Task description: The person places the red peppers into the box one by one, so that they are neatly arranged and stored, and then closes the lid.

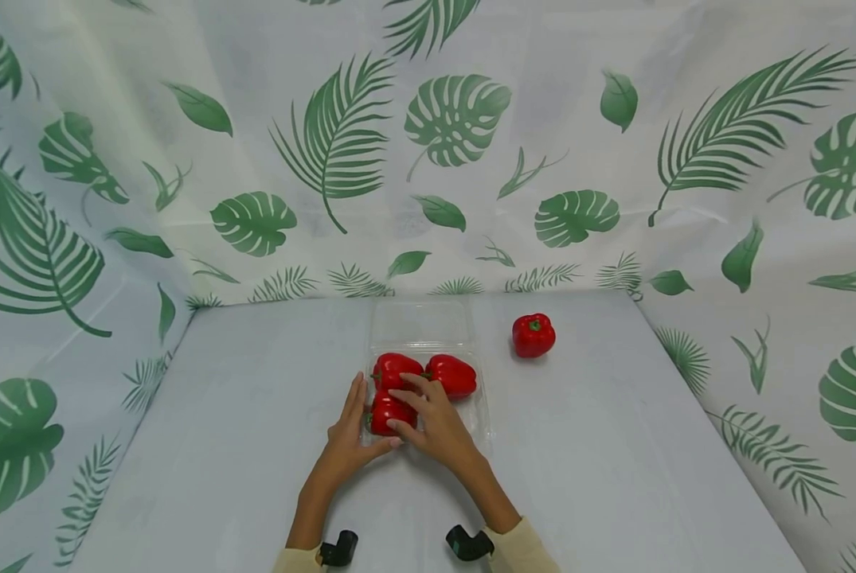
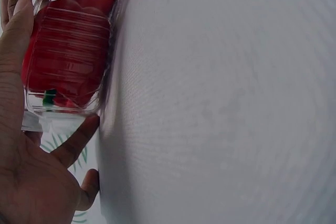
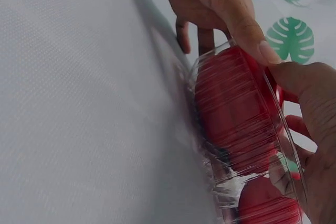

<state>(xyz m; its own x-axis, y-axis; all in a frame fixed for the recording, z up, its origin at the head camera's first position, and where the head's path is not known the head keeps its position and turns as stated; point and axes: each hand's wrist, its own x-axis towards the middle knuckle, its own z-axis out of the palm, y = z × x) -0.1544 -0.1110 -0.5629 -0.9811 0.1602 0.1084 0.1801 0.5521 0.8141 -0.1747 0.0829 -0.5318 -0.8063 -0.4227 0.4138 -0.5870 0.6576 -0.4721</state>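
Note:
In the head view, a clear plastic clamshell container [image 1: 481, 418] lies with its lid folded back. Inside it are three red bell peppers: one at the back left [image 1: 396, 366], one at the right [image 1: 455, 376] and one at the near left [image 1: 388, 416]. My right hand [image 1: 442, 422] reaches in from above and holds the near-left pepper with thumb and fingers. Along the container's left side rests my left hand [image 1: 350, 438], its fingers straight and its thumb against the near rim. Through the ribbed wall, red peppers [image 2: 68, 51] show in the left wrist view.
Another red bell pepper [image 1: 533, 336] stands upright on the white table [image 1: 585, 461], right of the container. A white curtain with green leaf prints [image 1: 356, 48] rises at the back and both sides. Black wrist devices [image 1: 338, 549] sit at the cuffs.

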